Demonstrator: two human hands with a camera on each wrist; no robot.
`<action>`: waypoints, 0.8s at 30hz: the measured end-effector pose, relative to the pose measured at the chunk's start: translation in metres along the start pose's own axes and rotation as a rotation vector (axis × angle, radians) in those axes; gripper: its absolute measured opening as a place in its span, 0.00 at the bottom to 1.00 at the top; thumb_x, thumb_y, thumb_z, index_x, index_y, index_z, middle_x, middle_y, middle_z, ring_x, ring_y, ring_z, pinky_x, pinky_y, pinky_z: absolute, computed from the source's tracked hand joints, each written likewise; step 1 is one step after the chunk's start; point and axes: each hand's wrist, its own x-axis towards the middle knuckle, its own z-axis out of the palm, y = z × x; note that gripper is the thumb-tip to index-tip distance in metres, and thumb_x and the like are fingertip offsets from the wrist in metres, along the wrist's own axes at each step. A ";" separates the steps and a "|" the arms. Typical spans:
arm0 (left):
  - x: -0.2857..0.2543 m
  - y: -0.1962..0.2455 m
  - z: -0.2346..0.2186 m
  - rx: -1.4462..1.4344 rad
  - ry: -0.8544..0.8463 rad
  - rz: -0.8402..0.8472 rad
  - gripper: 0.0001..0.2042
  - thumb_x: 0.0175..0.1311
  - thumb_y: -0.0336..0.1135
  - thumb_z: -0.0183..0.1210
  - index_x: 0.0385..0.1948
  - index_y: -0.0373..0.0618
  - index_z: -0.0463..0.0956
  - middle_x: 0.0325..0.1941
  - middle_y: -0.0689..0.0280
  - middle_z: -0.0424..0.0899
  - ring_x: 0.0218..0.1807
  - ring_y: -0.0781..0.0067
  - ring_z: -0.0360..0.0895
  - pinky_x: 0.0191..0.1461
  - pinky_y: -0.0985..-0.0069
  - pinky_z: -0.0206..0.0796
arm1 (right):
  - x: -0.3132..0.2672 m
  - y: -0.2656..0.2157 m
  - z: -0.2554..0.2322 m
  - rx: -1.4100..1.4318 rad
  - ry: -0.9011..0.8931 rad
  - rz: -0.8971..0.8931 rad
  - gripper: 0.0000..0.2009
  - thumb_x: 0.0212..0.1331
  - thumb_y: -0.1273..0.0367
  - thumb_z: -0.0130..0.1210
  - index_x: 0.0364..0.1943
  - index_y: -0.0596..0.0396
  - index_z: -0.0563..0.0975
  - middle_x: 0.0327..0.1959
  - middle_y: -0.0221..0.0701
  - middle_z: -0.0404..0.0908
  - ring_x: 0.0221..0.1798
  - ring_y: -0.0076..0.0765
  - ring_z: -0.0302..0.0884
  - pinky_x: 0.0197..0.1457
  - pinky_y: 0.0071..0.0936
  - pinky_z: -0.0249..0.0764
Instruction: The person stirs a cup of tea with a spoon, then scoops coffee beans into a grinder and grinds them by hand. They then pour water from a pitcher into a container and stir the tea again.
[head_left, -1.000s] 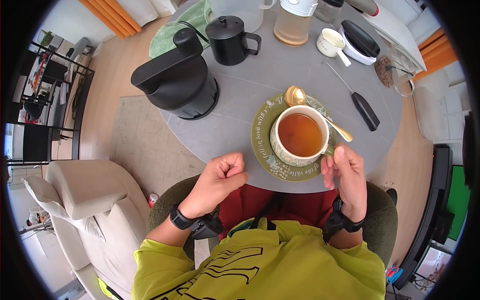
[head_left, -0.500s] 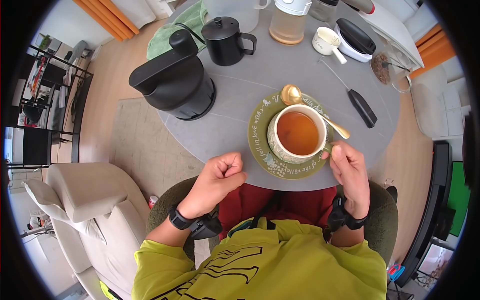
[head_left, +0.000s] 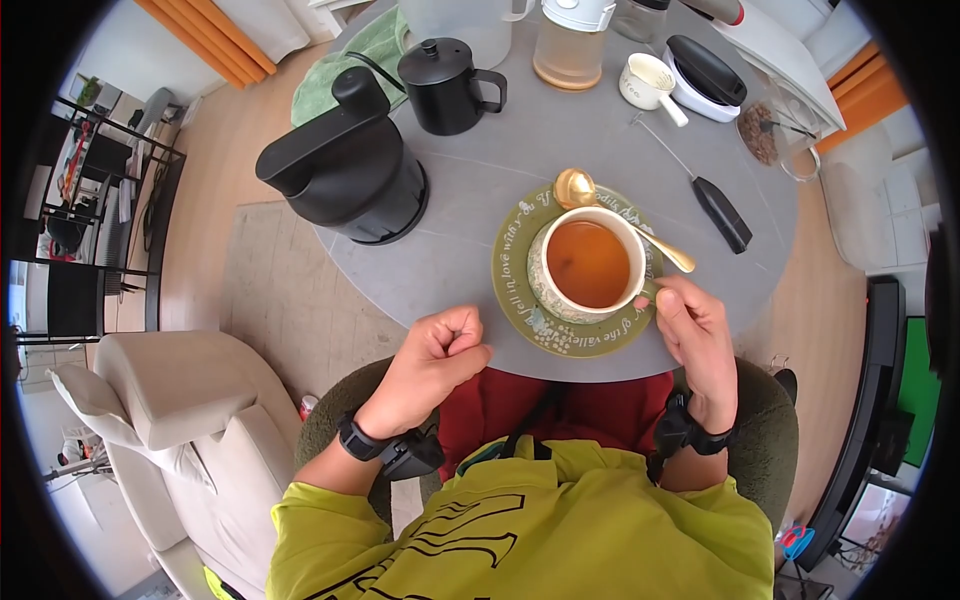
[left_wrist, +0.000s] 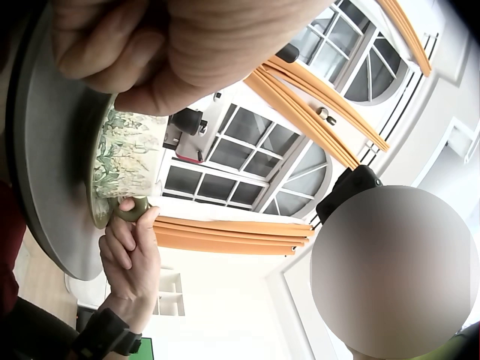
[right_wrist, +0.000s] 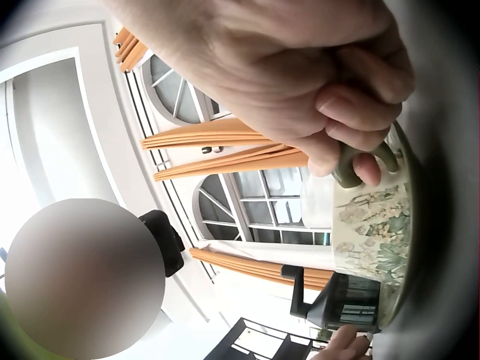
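A patterned cup [head_left: 545, 285] of amber tea stands on a green saucer [head_left: 510, 270] with white lettering. A gold spoon [head_left: 668, 250] lies on the saucer behind the cup. The right hand [head_left: 698, 340] pinches the cup's green handle; in the right wrist view a fingertip shows through the handle [right_wrist: 346, 166]. The left hand [head_left: 435, 360], fingers curled and empty, is at the table's front edge, left of the saucer and apart from it. The left wrist view shows the cup's flowered side [left_wrist: 127, 154] beyond the curled left fingers.
On the grey table [head_left: 470, 200] stand a black appliance [head_left: 350, 170] at left and a lidded black pot [head_left: 440, 90]. Behind are a glass container [head_left: 570, 50], a white small cup [head_left: 647, 82] and a black-handled whisk [head_left: 720, 215]. A green cloth [head_left: 345, 75] lies at the back left.
The right fingers have closed on the cup's handle, and the cup has turned slightly on the saucer. The left hand keeps its place.
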 end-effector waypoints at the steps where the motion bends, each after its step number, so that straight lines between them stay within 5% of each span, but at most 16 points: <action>1: 0.000 0.000 0.000 -0.002 0.000 -0.002 0.18 0.59 0.16 0.50 0.18 0.51 0.54 0.19 0.79 0.55 0.22 0.89 0.49 0.24 0.84 0.41 | 0.000 0.000 0.000 0.001 0.002 0.000 0.14 0.68 0.60 0.49 0.35 0.57 0.78 0.13 0.12 0.56 0.16 0.08 0.46 0.19 0.15 0.41; 4: 0.000 0.000 0.000 -0.004 0.003 -0.010 0.18 0.59 0.16 0.50 0.18 0.51 0.54 0.19 0.79 0.55 0.22 0.89 0.48 0.24 0.83 0.41 | -0.001 0.001 0.002 -0.051 0.031 0.006 0.10 0.66 0.64 0.52 0.37 0.56 0.78 0.14 0.13 0.58 0.17 0.08 0.48 0.19 0.15 0.42; 6: 0.000 0.000 0.000 -0.002 0.005 -0.015 0.18 0.59 0.16 0.50 0.18 0.51 0.54 0.19 0.80 0.55 0.22 0.89 0.48 0.24 0.83 0.41 | -0.001 0.001 0.005 -0.213 0.173 -0.182 0.07 0.64 0.67 0.54 0.38 0.56 0.76 0.16 0.13 0.59 0.18 0.08 0.49 0.20 0.14 0.43; 13: -0.003 0.003 0.003 -0.017 0.003 -0.029 0.17 0.59 0.16 0.50 0.18 0.50 0.54 0.19 0.80 0.56 0.22 0.89 0.48 0.24 0.84 0.41 | 0.004 -0.004 -0.015 -0.187 0.515 -0.276 0.05 0.62 0.70 0.55 0.39 0.54 0.73 0.18 0.18 0.65 0.19 0.12 0.56 0.21 0.18 0.53; 16: -0.003 0.002 0.002 -0.011 -0.004 -0.015 0.17 0.59 0.16 0.50 0.18 0.51 0.54 0.19 0.80 0.56 0.22 0.90 0.48 0.24 0.84 0.41 | 0.013 0.003 -0.017 -0.363 0.484 -0.246 0.09 0.62 0.70 0.55 0.43 0.57 0.75 0.19 0.21 0.68 0.20 0.14 0.61 0.22 0.17 0.59; 24: -0.005 0.003 0.005 -0.006 -0.007 0.001 0.17 0.59 0.17 0.50 0.18 0.51 0.54 0.20 0.80 0.56 0.22 0.90 0.48 0.24 0.84 0.41 | 0.020 0.004 -0.012 -0.282 0.342 -0.147 0.11 0.59 0.72 0.57 0.46 0.56 0.77 0.19 0.24 0.73 0.21 0.16 0.66 0.24 0.17 0.63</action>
